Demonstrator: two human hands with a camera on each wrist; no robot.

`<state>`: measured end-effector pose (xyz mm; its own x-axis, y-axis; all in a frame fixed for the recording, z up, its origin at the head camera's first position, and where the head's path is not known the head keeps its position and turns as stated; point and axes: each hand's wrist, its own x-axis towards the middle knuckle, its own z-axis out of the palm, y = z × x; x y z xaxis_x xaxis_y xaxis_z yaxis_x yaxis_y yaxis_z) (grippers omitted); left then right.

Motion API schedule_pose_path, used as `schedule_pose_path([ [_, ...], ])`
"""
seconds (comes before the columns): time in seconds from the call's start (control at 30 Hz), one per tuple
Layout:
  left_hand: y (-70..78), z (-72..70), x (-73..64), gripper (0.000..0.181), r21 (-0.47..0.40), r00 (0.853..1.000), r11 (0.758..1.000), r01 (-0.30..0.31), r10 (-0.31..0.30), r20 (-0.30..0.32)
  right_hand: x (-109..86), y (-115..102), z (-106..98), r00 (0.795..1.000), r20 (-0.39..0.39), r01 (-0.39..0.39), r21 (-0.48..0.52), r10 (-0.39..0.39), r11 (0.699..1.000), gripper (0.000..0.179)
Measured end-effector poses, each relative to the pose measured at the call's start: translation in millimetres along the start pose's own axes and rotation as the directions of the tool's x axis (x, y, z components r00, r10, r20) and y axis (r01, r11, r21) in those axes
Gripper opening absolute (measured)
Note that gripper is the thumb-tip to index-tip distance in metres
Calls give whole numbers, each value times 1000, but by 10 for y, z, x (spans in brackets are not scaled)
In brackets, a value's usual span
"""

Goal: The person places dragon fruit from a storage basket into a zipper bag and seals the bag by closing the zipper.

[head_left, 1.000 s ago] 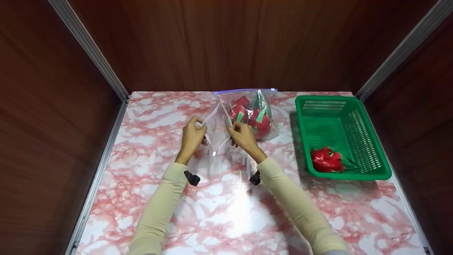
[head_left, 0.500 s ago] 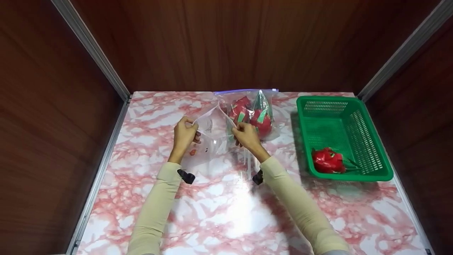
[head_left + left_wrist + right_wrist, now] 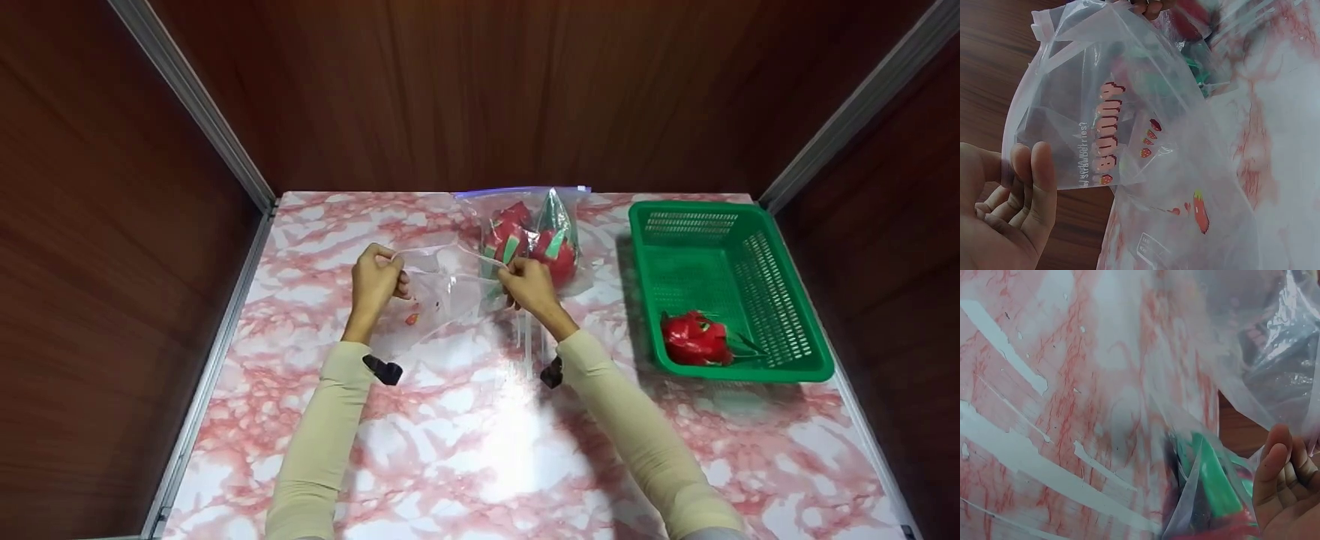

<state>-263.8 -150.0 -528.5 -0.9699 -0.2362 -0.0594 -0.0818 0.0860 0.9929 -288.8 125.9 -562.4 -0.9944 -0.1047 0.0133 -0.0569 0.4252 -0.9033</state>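
Note:
A clear zip bag (image 3: 450, 292) with printed strawberries and pink lettering is stretched between both hands, its mouth spread apart. My left hand (image 3: 375, 281) pinches the left side of the mouth between thumb and fingers. On the right side of the mouth, my right hand (image 3: 530, 286) pinches the rim. In the left wrist view the bag (image 3: 1112, 112) hangs down with its print facing the camera, and nothing shows inside it. Just behind the right hand stands a filled zip bag (image 3: 525, 196) with a purple slider strip, holding red dragon fruits (image 3: 555, 259) with green tips.
A green plastic basket (image 3: 819, 330) stands on the right of the marbled table (image 3: 450, 465), with one red dragon fruit (image 3: 694, 339) in its front left corner. Dark wood panels (image 3: 480, 90) with metal edge strips enclose the table at the back and sides.
My hands have moved apart, the left one mostly leftward, pulling the bag's mouth from a narrow upright diamond into a wide slot. The filled bag and basket stay in place.

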Motion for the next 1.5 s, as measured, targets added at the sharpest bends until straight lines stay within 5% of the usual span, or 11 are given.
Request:
schedule_pose_path([
  [0.43,4,27,-28,7,-63,998,998,-5,9,67,11,9,29,999,48,-3,-1,3,1000,25],
  [1.17,56,210,-51,9,-101,986,995,-25,41,161,13,-61,42,988,153,5,147,-28,989,27],
  [1.5,68,241,-51,10,-95,986,995,-26,41,160,41,-84,-123,985,142,82,119,-99,989,21],
])
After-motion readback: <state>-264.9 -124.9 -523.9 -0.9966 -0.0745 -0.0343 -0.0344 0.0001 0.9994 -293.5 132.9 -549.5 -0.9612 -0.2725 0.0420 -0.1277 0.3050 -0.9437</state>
